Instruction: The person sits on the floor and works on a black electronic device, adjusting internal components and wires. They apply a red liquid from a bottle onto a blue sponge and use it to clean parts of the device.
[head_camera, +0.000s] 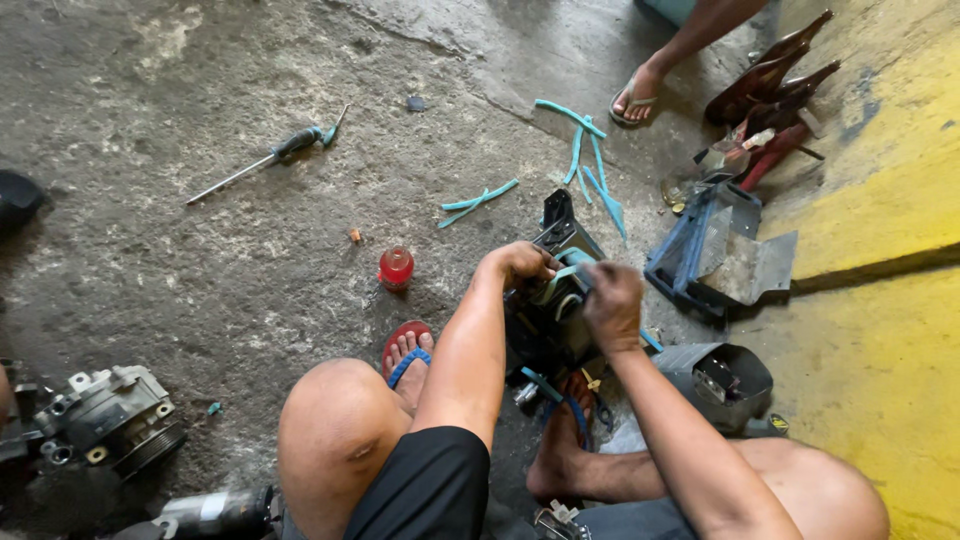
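Observation:
I squat over a black mechanical unit (548, 330) standing on the concrete floor between my feet. My left hand (522, 262) grips its upper left side, fingers curled over the top. My right hand (612, 300) is closed on a teal strip (566, 270) wound around the unit's top. A black bracket (560, 215) sticks up behind the unit. My left foot wears a red and blue sandal (405, 352).
A long screwdriver (265, 160) lies far left. Teal strips (590, 160) and a small red jar (396, 266) lie ahead. A blue-black housing (705, 255), a black cup-shaped part (722, 380), a grey compressor (110, 415), brown bottles (770, 75) and another person's sandalled foot (632, 98) surround me.

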